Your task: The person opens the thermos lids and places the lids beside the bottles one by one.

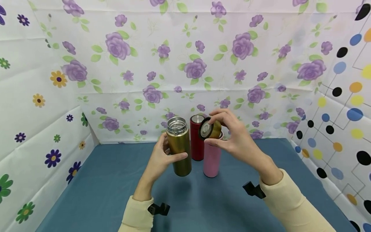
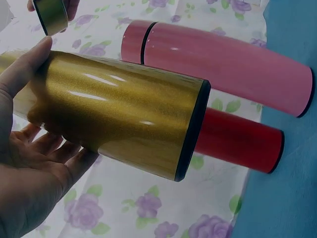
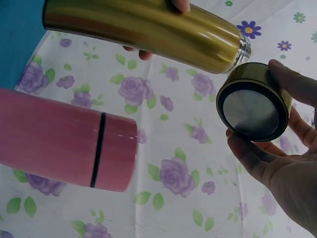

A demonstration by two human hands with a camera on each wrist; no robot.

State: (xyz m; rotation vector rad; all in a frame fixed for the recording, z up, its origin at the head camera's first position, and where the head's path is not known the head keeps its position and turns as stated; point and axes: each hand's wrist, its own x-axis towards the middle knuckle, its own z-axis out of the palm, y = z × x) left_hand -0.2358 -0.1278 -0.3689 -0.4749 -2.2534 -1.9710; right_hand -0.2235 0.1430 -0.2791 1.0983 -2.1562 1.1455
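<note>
My left hand grips a gold thermos bottle round its body. The bottle's steel threaded mouth is uncovered, and it leans slightly. To its right, my right hand pinches the gold lid between thumb and fingers, apart from the bottle. In the head view the lid's underside faces the bottle; the right wrist view shows a silver disc on the lid. A pink thermos stands below the right hand, its top partly hidden by hand and lid. Behind the gold bottle is a red thermos.
Blue cloth covers the table. A white sheet with purple roses hangs behind it. Flower-patterned cloth lines the left side, and dotted cloth the right. Both wrists carry small black cameras.
</note>
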